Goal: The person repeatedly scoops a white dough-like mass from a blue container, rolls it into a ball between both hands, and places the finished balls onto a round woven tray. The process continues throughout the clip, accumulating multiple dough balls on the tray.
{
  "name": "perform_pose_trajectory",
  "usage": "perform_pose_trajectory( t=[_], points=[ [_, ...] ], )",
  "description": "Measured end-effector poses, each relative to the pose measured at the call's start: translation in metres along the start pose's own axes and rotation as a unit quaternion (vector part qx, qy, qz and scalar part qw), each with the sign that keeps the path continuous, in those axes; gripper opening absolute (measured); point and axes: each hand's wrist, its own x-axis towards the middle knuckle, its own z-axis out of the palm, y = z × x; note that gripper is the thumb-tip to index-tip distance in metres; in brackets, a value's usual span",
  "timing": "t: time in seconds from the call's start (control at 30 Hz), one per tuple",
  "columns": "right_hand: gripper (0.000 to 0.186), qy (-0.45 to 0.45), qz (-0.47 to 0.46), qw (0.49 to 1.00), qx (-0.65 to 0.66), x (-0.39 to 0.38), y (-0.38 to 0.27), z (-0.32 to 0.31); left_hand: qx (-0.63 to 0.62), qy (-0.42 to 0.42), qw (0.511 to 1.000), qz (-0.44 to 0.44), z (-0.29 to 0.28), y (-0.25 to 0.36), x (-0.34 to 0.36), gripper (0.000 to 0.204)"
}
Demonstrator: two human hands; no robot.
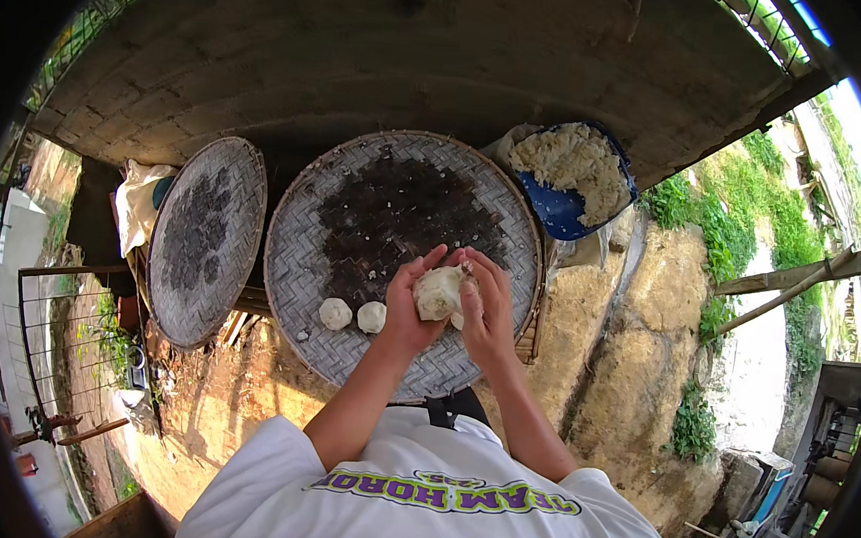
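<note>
My left hand (pixel 411 302) and my right hand (pixel 482 307) are cupped around a lumpy off-white ball (pixel 435 291), held over a large round woven tray (pixel 304 242) with a dark, worn middle. On the tray sit a pale ball (pixel 335 313) and another pale ball (pixel 371 318), left of my hands. A further pale piece (pixel 457 320) shows partly from behind my hands. At the back right, a blue container (pixel 553 203) holds crumbly off-white material (pixel 565 159), with a translucent plastic bag beside it.
A second round woven tray (pixel 205 240) stands at my left, near a pale cloth (pixel 141 192). A concrete wall (pixel 384 59) rises behind. Rocky, sunlit ground with plants lies below and to the right, with a wooden pole (pixel 763 309) and a wire frame (pixel 61 345) at the sides.
</note>
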Motion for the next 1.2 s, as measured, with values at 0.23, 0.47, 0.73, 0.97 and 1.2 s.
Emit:
perform_pose_trajectory(
  t=[0.23,0.47,0.73,0.97,1.2],
  points=[
    [0.034,0.049,-0.106,0.993,0.018,-0.016,-0.023,0.045,0.053,-0.067,0.995,-0.053,-0.013,0.015,-0.034,0.054],
    [0.024,0.129,0.035,0.985,0.110,-0.053,-0.065,0.096,0.008,-0.074,0.997,-0.024,-0.028,0.034,-0.071,0.048],
    [0.018,0.106,-0.221,0.939,-0.242,-0.065,-0.105,0.081,0.033,-0.180,0.982,-0.039,-0.041,0.076,-0.092,0.042],
    [0.023,0.132,-0.274,0.948,-0.089,-0.047,-0.103,0.087,0.049,-0.245,0.964,-0.094,-0.027,0.089,-0.102,0.042],
    [0.034,0.197,-0.008,0.953,0.229,-0.071,-0.117,0.134,0.102,-0.045,0.994,0.019,-0.011,0.083,-0.128,0.060]
  ],
)
